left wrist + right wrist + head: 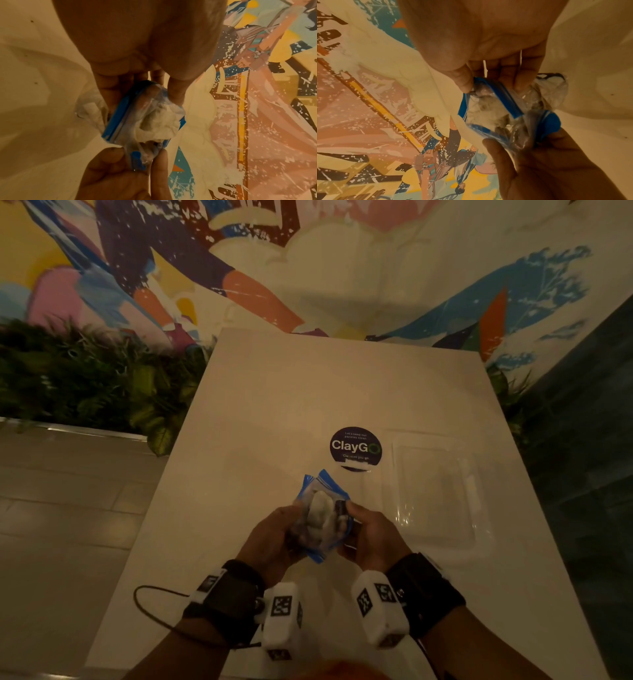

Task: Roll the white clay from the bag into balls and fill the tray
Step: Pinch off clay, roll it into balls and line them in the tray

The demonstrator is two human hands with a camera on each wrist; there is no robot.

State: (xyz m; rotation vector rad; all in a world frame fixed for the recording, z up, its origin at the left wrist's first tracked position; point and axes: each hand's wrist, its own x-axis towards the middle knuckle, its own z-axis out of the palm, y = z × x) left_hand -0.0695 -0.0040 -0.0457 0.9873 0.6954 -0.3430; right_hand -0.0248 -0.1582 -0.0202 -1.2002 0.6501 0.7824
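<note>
Clear blue-edged zip plastic bag (322,517) of white clay (320,508), gripped between left hand (270,537) and right hand (368,534), fingers curled around it. Held above white square table (274,412), beside clear plastic tray (442,491); painted mural wall (308,261) behind.

White table (274,405), clear tray (442,529), sticker (355,447)

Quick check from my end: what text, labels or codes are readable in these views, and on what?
"ClayGO": large white word on the round dark sticker on the table.
Small lines above and below it on the sticker: too blurred to read surely.
Wrist markers: black-and-white square codes, no words.
Bag, tray: no readable print.
</note>
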